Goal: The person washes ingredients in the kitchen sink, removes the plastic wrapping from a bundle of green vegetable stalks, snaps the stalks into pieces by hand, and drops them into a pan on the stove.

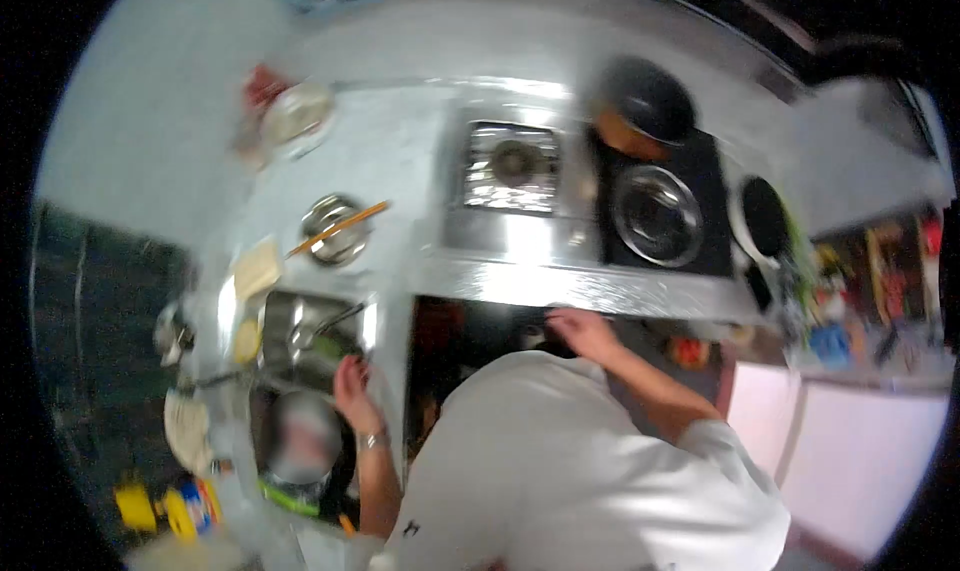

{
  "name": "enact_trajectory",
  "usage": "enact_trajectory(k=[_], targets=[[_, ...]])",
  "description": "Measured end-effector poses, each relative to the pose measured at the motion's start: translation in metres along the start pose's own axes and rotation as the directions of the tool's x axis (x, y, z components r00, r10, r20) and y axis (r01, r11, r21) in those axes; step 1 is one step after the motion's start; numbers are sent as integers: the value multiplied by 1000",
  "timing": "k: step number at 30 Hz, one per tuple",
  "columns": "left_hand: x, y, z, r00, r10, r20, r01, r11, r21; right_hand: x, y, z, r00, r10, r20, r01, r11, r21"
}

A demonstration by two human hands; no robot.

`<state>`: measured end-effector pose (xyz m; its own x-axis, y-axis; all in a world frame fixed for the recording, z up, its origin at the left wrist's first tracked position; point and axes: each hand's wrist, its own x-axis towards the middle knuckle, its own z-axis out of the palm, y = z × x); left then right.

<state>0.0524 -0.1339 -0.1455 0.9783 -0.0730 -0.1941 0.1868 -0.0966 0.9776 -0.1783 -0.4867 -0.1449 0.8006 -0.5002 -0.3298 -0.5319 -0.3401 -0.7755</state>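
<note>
My left hand (357,393), a watch or bracelet on its wrist, is over the right edge of the steel sink (290,346), near a dark-handled utensil (340,317) in the basin. Its fingers are blurred, and I cannot tell whether they hold anything. My right hand (580,331) is by the front edge of the counter, below the stove, its fingers partly curled and blurred. A metal bowl (336,243) with chopsticks (345,227) across it stands above the sink. A blurred round vessel (300,439) sits in the lower basin.
A gas burner (513,163) is set in the steel stove top. To its right are a round glass-like lid or pan (657,216) and a dark wok (645,101). A plate (297,119) lies at the upper left. Yellow bottles (190,508) stand at the lower left.
</note>
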Motion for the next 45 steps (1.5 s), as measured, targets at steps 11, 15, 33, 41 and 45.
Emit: enact_trajectory(k=[11,15,33,41,45], targets=[[-6,-1,55,994,-92,-66,84,990,-111,-2,38,-67,989,146,-21,-125,909,398],[-33,-4,53,988,-71,-139,49,987,-154,44,-18,-22,955,42,293,-152,918,365],[-114,-39,-172,753,-208,-625,-79,914,-399,97,-332,364,418,-592,689,768,635,81],[-129,-58,-235,689,-317,-652,-80,860,-503,134,-403,525,496,-655,570,850,499,-167],[-132,-69,-250,663,-365,-654,-58,846,-531,133,-403,541,441,-684,581,896,369,-247]])
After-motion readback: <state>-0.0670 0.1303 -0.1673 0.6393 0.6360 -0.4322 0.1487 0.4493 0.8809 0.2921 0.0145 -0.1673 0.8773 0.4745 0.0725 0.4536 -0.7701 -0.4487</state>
